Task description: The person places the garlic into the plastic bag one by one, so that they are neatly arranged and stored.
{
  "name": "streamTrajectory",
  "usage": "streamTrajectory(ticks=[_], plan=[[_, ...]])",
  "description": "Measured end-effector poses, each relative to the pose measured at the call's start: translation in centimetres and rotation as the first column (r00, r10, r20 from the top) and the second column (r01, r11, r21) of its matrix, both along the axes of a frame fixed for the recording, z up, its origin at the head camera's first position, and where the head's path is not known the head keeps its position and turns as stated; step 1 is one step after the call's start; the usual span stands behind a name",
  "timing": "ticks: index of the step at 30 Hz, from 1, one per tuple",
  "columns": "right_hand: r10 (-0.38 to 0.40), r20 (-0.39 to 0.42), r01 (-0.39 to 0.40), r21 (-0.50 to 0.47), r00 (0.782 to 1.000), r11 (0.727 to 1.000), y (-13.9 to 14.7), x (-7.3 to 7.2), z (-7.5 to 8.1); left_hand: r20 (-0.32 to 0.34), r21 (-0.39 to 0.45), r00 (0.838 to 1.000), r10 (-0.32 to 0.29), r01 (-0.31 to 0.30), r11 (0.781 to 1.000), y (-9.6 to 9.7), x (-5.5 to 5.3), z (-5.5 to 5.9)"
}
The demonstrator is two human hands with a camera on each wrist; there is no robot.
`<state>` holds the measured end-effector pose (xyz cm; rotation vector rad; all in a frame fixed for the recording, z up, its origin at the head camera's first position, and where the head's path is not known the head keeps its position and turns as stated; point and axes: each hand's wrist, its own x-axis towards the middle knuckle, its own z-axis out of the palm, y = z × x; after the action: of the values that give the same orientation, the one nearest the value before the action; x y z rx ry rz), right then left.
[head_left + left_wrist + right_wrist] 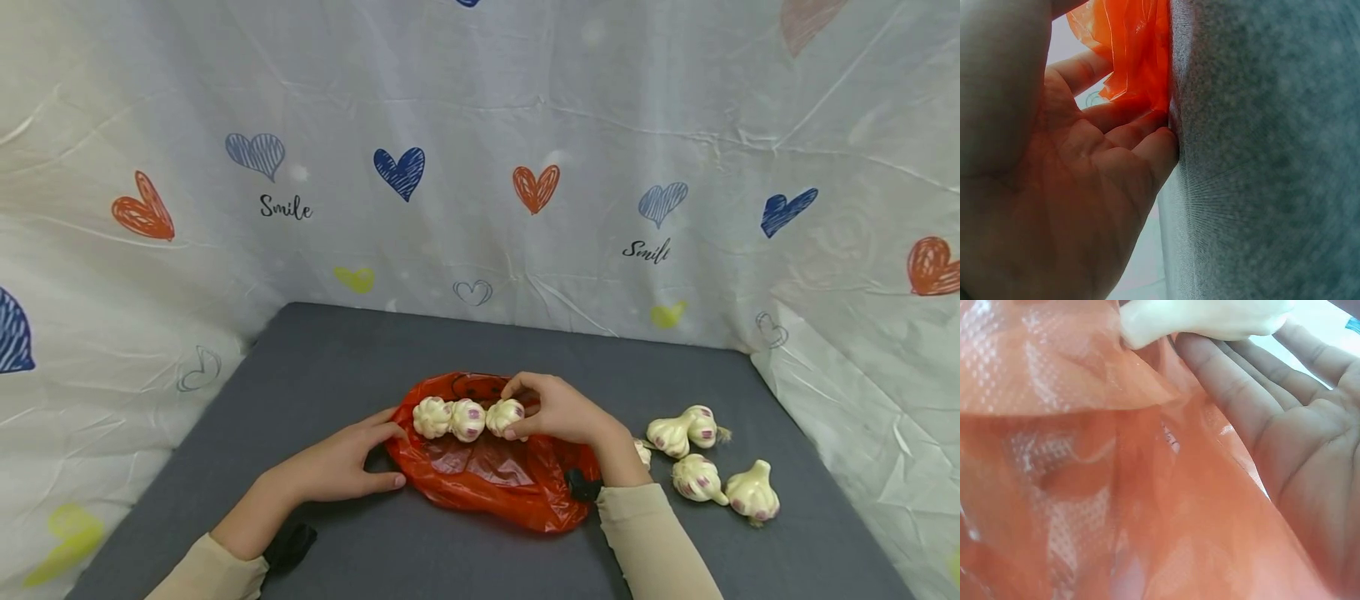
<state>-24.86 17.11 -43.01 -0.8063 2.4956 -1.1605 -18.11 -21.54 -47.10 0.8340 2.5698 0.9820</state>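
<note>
A red plastic bag [468, 496] lies spread open on the grey table. In it sit two garlic bulbs [432, 417] side by side, and a third garlic bulb [504, 416] is beside them. My right hand [558, 410] holds this third bulb between thumb and fingers. The right wrist view shows part of the pale bulb [1210, 319] at the fingertips, above the bag's folds. At the bag's left edge, my left hand [337, 460] touches the plastic with thumb and fingers spread apart. In the left wrist view, its fingers lie against the bag [1138, 56], low by the table surface.
Several garlic bulbs [697, 478] lie on the table to the right of the bag, one partly hidden behind my right forearm. A white sheet [465, 242] printed with hearts hangs behind the table [360, 358] and along its sides.
</note>
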Motion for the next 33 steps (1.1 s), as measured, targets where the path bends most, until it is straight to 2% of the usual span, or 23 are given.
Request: streamTrajectory(ticks=[14,33], plan=[[0.021,0.068,-0.016,-0.066,0.997,0.998,-0.17,0.04,-0.19,0.006,-0.003,1.000,-0.001,0.001,1.000,0.02,-0.02,0.00],[0.033,0.040,-0.031,-0.070,0.999,0.997,0.12,0.11,0.47,0.020,-0.015,1.000,0.012,-0.012,1.000,0.07,-0.08,0.00]])
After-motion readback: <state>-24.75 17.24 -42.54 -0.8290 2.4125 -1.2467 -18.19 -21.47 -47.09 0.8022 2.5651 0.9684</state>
